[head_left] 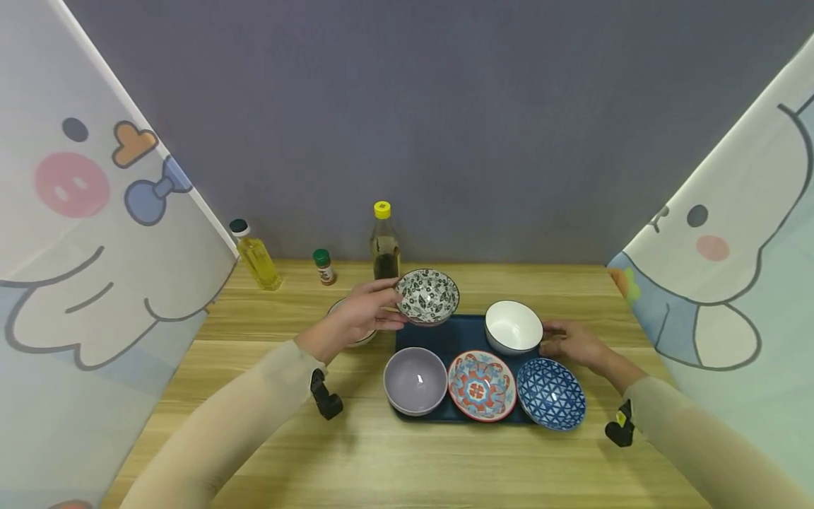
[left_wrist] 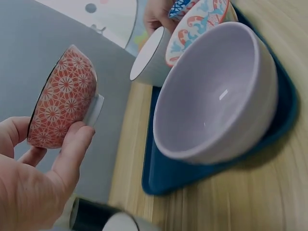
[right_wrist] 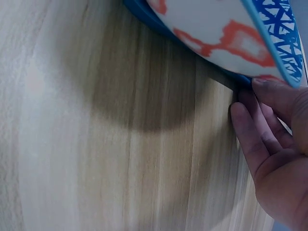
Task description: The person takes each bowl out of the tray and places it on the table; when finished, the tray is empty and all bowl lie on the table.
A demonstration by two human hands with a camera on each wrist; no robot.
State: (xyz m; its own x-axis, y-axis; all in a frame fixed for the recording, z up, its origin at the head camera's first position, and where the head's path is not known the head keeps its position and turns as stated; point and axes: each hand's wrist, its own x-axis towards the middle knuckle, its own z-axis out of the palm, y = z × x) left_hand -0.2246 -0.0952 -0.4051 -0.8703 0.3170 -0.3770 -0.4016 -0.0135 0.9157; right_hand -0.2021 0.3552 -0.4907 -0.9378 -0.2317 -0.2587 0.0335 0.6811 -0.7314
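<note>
My left hand point(head_left: 360, 311) holds a small bowl point(head_left: 428, 297) above the tray's back left corner. Dark floral print lines its inside, while red flower pattern covers its outside in the left wrist view. Fingers and thumb pinch its rim and base. At the tray's right side, my right hand point(head_left: 575, 344) has its fingers loosely extended beside a white bowl point(head_left: 514, 327). Its fingertips lie close to the dark blue tray's edge point(right_wrist: 231, 76) and the blue-patterned bowl point(right_wrist: 279, 33); exact contact is unclear. On the tray stand a lilac bowl point(head_left: 415, 382) and a red-and-blue patterned bowl point(head_left: 482, 386).
Another bowl point(head_left: 362, 339) sits left of the tray, partly behind my left hand. Along the back stand a yellow oil bottle point(head_left: 259, 263), a green-capped spice jar point(head_left: 324, 267) and a yellow-capped bottle point(head_left: 385, 244). A grey wall point(head_left: 432, 141) rises behind the wooden table point(head_left: 445, 466).
</note>
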